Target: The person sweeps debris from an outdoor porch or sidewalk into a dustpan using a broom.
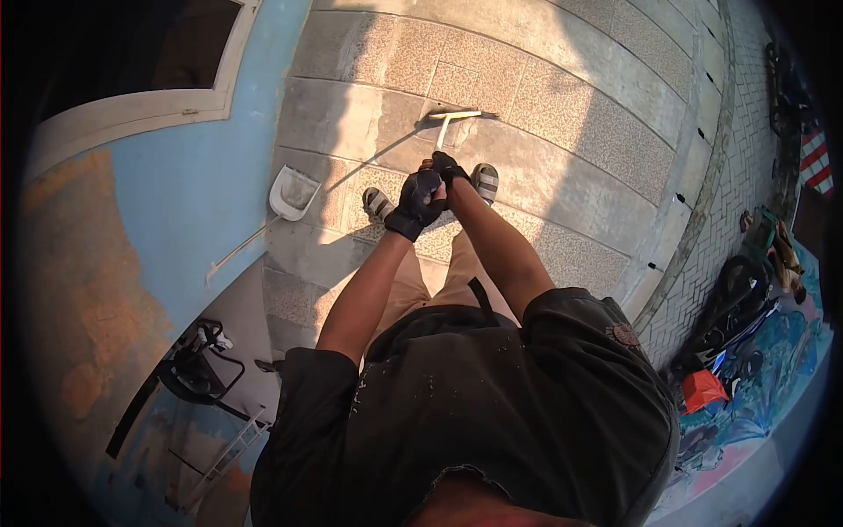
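Note:
Both hands wear black fingerless gloves and are closed round the handle of a broom (pixel 442 134), one close to the other. My left hand (pixel 420 200) is nearer my body, and my right hand (pixel 449 169) sits just beyond it. The broom's pale head lies across the paving ahead of my feet, with a dark edge that looks like bristles. Most of the handle is hidden by the gloves. A white long-handled dustpan (pixel 295 193) rests on the ground to the left, against the blue wall.
My sandalled feet (pixel 484 182) stand on stone paving (pixel 386 132), partly in sun. A blue wall (pixel 198 176) with a window frame runs along the left. Behind on that side is a black chair-like object (pixel 198 373). At right, a parked motorbike (pixel 729 307) stands beyond the kerb.

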Motion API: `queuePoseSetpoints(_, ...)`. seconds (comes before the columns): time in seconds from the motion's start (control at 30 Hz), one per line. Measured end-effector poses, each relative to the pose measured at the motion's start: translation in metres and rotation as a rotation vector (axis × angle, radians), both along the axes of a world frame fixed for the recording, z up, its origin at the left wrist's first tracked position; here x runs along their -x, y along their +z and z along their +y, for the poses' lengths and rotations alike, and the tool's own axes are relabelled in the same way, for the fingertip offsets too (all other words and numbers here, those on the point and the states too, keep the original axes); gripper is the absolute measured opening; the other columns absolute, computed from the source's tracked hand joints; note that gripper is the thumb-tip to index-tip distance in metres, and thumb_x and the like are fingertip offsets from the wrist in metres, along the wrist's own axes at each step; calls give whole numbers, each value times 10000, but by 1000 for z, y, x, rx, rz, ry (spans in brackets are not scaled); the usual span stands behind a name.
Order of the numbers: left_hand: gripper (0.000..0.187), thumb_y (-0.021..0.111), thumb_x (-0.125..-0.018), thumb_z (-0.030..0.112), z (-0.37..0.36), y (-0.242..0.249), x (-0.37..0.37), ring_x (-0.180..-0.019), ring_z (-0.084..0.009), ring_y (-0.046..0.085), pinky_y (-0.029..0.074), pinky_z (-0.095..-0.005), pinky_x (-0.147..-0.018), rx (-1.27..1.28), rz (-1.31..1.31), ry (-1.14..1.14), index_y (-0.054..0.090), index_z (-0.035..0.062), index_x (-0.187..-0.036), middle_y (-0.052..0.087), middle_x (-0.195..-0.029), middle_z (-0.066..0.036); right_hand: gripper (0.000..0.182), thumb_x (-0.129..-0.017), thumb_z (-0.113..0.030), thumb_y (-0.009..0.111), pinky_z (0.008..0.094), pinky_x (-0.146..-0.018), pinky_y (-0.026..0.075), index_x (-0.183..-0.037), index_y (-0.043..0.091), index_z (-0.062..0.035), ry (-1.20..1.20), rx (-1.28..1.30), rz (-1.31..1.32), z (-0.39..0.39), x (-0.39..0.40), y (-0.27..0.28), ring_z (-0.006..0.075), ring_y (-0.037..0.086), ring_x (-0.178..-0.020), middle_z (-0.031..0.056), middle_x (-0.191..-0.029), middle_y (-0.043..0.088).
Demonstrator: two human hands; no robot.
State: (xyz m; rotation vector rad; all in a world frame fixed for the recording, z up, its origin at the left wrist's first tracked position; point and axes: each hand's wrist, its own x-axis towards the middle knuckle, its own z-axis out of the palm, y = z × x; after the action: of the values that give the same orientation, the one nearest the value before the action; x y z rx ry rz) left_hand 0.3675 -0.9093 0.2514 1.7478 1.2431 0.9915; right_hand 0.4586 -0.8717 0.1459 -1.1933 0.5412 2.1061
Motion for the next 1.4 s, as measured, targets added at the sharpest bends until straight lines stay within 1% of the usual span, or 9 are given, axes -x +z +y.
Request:
queuePoseSetpoints(0.27,136,649,-697,207,-52,65,100,-730,-328,565,458,-432,-697,-174,384,-66,579,90,-703,554,-677,-120,269,-906,-283,470,271,-506,364,-688,388,-149,53,136,868,-36,120,21,131,413,-503,-28,-574,379)
queuePoseSetpoints(0.5,207,660,-698,241,-81,85,92,-693,-319,561,460,-421,-693,-180,244,-426,586,92,-574,566,-655,-121,175,-910,-222,500,326,-450,483,-905,503,-47,563,-630,-429,-98,64,-17,163,593,-544,54,-649,570)
queuePoseSetpoints(0.6,165,654,-720,210,-80,77,71,-676,-311,546,453,-416,-638,-252,71,-409,568,91,-643,538,-669,-104,209,-920,-245,448,318,-433,453,-927,485,-40,911,-453,-912,-83,32,54,154,544,-514,51,-639,547)
queuePoseSetpoints(0.63,158,650,-728,199,-78,68,63,-675,-315,546,453,-419,-633,-225,39,-385,563,91,-653,535,-670,-105,187,-935,-211,415,293,-435,423,-900,473,-38,327,-90,-586,-78,32,93,145,470,-494,33,-614,492)
queuePoseSetpoints(0.77,119,647,-700,122,-56,25,42,-654,-306,559,455,-407,-608,-81,-79,-372,533,99,-673,524,-666,-123,196,-943,-183,383,270,-445,403,-807,446,-57,-257,78,-113,-74,-17,36,130,413,-488,10,-612,434)
queuePoseSetpoints(0.97,139,609,-789,114,-17,-46,63,-641,-308,550,443,-386,-572,-66,-129,161,522,51,-701,527,-667,-116,110,-889,-116,438,261,-446,397,-782,420,-98,77,-147,-142,-28,26,-147,116,443,-493,3,-592,438)
queuePoseSetpoints(1.13,216,540,-909,185,-42,-59,141,-626,-175,557,450,-303,-593,136,-139,567,586,18,-780,589,-695,-63,204,-836,-181,535,391,-581,535,-880,608,5,1123,-830,-1179,-11,169,-79,310,658,-660,199,-687,616)
queuePoseSetpoints(1.37,130,608,-783,83,-87,-15,148,-765,-289,553,451,-396,-715,-49,90,315,493,63,-724,530,-756,-91,318,-860,-135,534,372,-511,503,-1140,576,10,630,-298,-766,-41,185,12,275,622,-562,120,-672,606)
queuePoseSetpoints(1.4,153,627,-743,69,-90,-13,145,-793,-299,547,446,-422,-741,-150,72,232,478,79,-710,519,-759,-83,468,-882,-128,556,312,-433,444,-1331,456,-41,621,-294,-704,-50,175,14,159,536,-478,51,-628,554)
